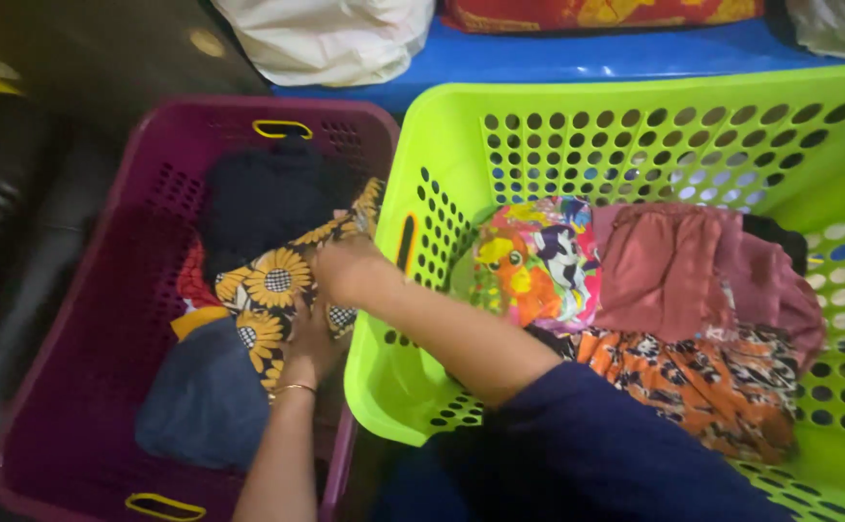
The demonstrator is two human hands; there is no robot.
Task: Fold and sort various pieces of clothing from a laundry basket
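Dim floor shows at the left, and along the top runs a blue surface point(577, 53) carrying a white bag point(330, 37) and the edge of a red and yellow patterned cloth point(601, 12).

Two laundry baskets sit side by side below it, their walls touching. The purple basket point(84, 319) on the left has yellow handle inserts at its near and far rims. It holds a dark navy garment point(268, 198) at the back, a sunflower-print cloth point(272, 285) in the middle, a bit of red and orange fabric at the cloth's left edge, and a blue-grey garment point(205, 401) toward the front.

Both hands are down in this basket on the sunflower-print cloth. The left hand point(308, 343), a thin gold bangle point(295, 389) on its wrist, rests on the cloth's near right part; its fingers are hidden under the other hand, so I cannot tell how far they are closed. The right hand point(347, 271) reaches across the green basket's corner, its fingers curled and gripping the cloth's upper right part.

The lime-green basket point(635, 126) on the right, pierced with round holes, holds a bright cartoon-print cloth point(538, 261), a dusty-pink garment point(673, 271) beside it and an orange and black patterned cloth point(702, 372) in front. The dark blue sleeve point(577, 445) of the right arm covers this basket's near left corner.
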